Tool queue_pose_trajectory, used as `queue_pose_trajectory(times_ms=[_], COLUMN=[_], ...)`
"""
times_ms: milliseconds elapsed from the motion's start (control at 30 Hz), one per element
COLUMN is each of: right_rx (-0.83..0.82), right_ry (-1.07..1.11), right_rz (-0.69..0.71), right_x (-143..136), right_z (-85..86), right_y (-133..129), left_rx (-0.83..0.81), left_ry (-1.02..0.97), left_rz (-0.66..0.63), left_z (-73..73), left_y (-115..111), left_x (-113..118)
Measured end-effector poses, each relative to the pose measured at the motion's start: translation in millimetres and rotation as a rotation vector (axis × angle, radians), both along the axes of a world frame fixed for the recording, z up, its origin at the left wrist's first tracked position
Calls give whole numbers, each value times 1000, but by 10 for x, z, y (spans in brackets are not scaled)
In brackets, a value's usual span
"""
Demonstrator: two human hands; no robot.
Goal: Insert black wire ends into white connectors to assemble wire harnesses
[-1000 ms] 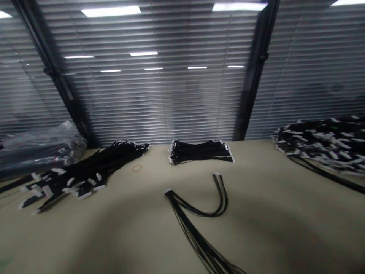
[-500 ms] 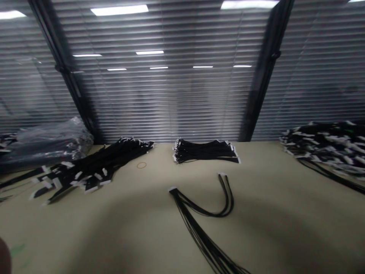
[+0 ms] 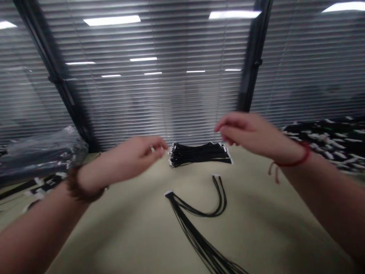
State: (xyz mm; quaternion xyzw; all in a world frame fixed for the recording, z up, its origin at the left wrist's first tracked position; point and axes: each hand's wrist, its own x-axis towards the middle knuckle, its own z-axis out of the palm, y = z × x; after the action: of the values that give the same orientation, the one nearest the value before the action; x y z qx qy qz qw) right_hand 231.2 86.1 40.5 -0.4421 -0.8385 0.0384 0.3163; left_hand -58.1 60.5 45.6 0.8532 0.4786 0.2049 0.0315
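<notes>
A stack of black cables [image 3: 201,154] with white connectors lies across the table near the window. At its left end is my left hand [image 3: 139,154], thumb and fingers apart, with nothing between them. Above the stack's right end hovers my right hand [image 3: 242,131], its fingers curved and loosely parted, holding nothing that I can see. Closer to me a single wire harness [image 3: 196,236] with a white connector lies on the table; one thinner branch loops to the right, and its other end runs out of the frame at the bottom.
Clear plastic bags [image 3: 42,150] of dark goods lie at the far left. To the right is a large heap of black cables [image 3: 330,140] with white connectors. Window blinds [image 3: 182,91] and dark frame posts rise behind the pale tabletop [image 3: 128,228].
Both my hands have come into view and reached forward to the ends of the cable stack. The view has shifted slightly. The single harness lies as before.
</notes>
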Motion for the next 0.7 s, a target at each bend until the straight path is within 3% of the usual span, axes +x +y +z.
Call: queue_pose_trajectory(times_ms=[167, 267, 367, 467, 567, 700], right_rx=[-309, -381, -377, -326, -207, -31], right_ry=[-476, -585, -593, -539, -405, -222], right_rz=[-95, -62, -9, 14, 50, 159], right_x=[-67, -60, -45, -109, -293, -573], right_z=[-752, -1055, -1129, -1087, -1011, -946], right_y=[470, 632, 654, 571, 390, 89], left_rx=[-178, -285, -436, -685, -931, -1085], left_ry=[271, 240, 106, -96, -347, -661], left_rz=[55, 57, 7, -63, -142, -192], left_z=[-845, -1103, -1112, -1068, -1045, -1032], left_y=[230, 280, 312, 361, 393, 369], left_x=[207, 233, 201, 177, 178, 196])
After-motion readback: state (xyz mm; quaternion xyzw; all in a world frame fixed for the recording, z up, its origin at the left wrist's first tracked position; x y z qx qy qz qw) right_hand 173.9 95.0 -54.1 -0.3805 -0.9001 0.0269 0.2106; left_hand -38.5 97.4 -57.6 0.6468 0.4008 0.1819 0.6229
